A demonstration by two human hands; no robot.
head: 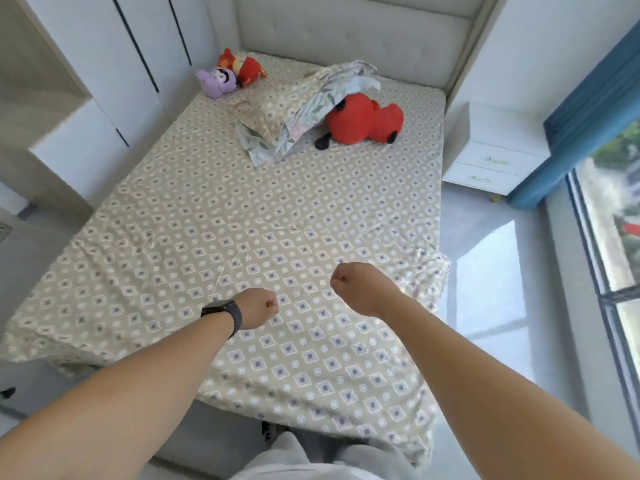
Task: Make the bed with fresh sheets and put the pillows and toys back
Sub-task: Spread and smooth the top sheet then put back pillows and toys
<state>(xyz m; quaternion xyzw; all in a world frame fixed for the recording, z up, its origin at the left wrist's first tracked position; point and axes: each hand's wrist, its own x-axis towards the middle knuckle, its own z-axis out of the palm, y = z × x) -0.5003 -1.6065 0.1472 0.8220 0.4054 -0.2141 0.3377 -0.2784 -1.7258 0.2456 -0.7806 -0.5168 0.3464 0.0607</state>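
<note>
Both fists hover over the foot of the bed. Your left hand and right hand each have fingers curled tight; whether they pinch sheet fabric I cannot tell, since no cloth shows between the fingers.

The sheet covers the mattress; its corner at 4 o'clock hangs loose and rumpled. Judgement: thin cotton, light, limp and prone to sliding. Take it at the hem or corners, not mid-panel, and pull evenly.

At 12 o'clock, the pillow lies under a crumpled floral cloth. The red plush toy touches that cloth. Two small toys sit at 11 o'clock. All are soft and light; grasp them by the body.
</note>
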